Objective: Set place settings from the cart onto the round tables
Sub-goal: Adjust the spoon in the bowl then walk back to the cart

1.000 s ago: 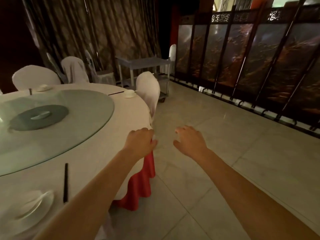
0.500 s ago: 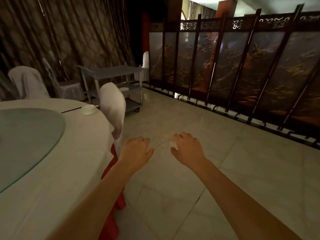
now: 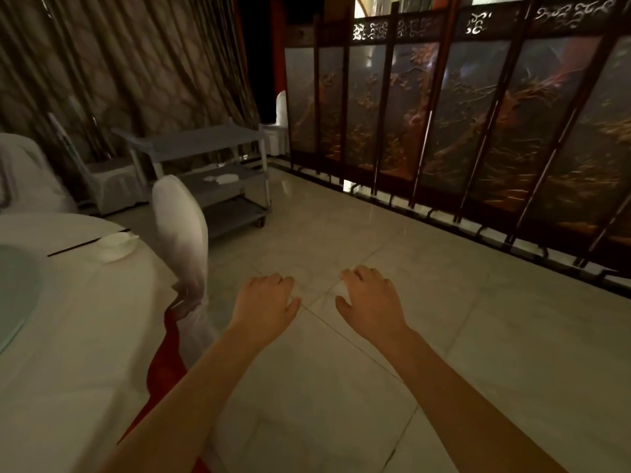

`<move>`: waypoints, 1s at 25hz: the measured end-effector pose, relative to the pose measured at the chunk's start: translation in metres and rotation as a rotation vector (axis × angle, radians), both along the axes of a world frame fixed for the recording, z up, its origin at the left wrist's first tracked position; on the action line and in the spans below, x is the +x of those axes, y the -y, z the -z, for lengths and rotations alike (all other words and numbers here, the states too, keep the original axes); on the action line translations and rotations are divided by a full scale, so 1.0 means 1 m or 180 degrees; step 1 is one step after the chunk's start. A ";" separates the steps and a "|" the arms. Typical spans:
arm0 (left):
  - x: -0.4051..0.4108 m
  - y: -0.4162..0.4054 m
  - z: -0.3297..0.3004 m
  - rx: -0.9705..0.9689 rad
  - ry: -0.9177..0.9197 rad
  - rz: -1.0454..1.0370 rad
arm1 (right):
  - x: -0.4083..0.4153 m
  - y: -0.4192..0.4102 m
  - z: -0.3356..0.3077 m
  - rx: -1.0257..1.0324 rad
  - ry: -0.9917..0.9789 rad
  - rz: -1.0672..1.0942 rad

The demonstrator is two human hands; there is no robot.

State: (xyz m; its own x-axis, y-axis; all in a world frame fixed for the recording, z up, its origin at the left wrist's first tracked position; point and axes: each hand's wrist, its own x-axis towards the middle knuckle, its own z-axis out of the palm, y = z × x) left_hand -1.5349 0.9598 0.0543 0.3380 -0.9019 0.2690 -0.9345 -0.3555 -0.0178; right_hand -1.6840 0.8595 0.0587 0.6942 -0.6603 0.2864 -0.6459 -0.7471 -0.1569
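Both hands are held out over the floor tiles with nothing in them: the left hand (image 3: 264,303) and the right hand (image 3: 370,302) are loosely curled, palms down, side by side but not touching. The grey cart (image 3: 205,172) is taken as the landmark; it stands ahead, well apart from the hands. On its middle shelf a few white dishes (image 3: 221,179) are seen, too small for their kind to be told. In front of the cart a white-covered chair (image 3: 181,230) is placed at the round table (image 3: 68,319), where one setting is laid: a small white bowl on a plate (image 3: 116,245) with dark chopsticks (image 3: 87,242) beside it. The dishes are judged to be ceramic, so stiff, smooth and breakable; they are best taken by the rim, with fingers beneath.
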 end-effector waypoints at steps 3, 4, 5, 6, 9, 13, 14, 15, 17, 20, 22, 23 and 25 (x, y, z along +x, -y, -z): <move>0.028 0.067 0.009 -0.0035 -0.0001 -0.0277 | 0.038 0.074 0.007 -0.0041 0.0026 -0.0315; 0.036 0.087 0.009 -0.0025 -0.0035 -0.0386 | 0.051 0.099 0.005 -0.0052 0.0012 -0.0442; 0.045 0.104 0.007 -0.0015 -0.0062 -0.0516 | 0.065 0.123 0.002 -0.0067 -0.0002 -0.0569; 0.053 0.118 0.004 -0.0015 -0.0071 -0.0649 | 0.080 0.143 -0.002 -0.0100 -0.0015 -0.0683; 0.085 0.153 -0.005 -0.0087 -0.0026 -0.1015 | 0.129 0.197 -0.010 -0.0124 -0.0021 -0.1053; 0.139 0.190 0.003 -0.0061 -0.0048 -0.1472 | 0.202 0.243 0.007 0.0069 -0.0133 -0.1514; 0.154 0.200 0.009 -0.0045 -0.0081 -0.1563 | 0.221 0.251 0.012 0.0098 -0.0173 -0.1585; 0.168 0.210 0.016 -0.0051 -0.0115 -0.1625 | 0.239 0.260 0.017 0.0100 -0.0220 -0.1632; 0.208 0.235 0.029 -0.0055 -0.0188 -0.1693 | 0.286 0.285 0.025 0.0047 -0.0240 -0.1690; 0.285 0.273 0.025 -0.0192 -0.0426 -0.1768 | 0.367 0.328 0.018 0.0112 -0.0223 -0.1723; 0.338 0.295 0.009 -0.0283 -0.0304 -0.1835 | 0.420 0.359 0.008 0.0065 -0.0175 -0.1729; 0.362 0.305 0.001 -0.0310 -0.0205 -0.1870 | 0.444 0.371 0.002 0.0030 -0.0130 -0.1744; 0.404 0.322 -0.010 -0.0391 -0.0196 -0.1915 | 0.489 0.391 -0.005 0.0063 -0.0075 -0.1815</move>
State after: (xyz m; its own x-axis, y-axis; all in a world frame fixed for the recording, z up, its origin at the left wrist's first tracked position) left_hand -1.1313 0.6378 0.0643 0.7960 -0.5121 0.3227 -0.5676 -0.8167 0.1042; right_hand -1.1954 0.4685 0.0633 0.9484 -0.1845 0.2578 -0.1450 -0.9756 -0.1648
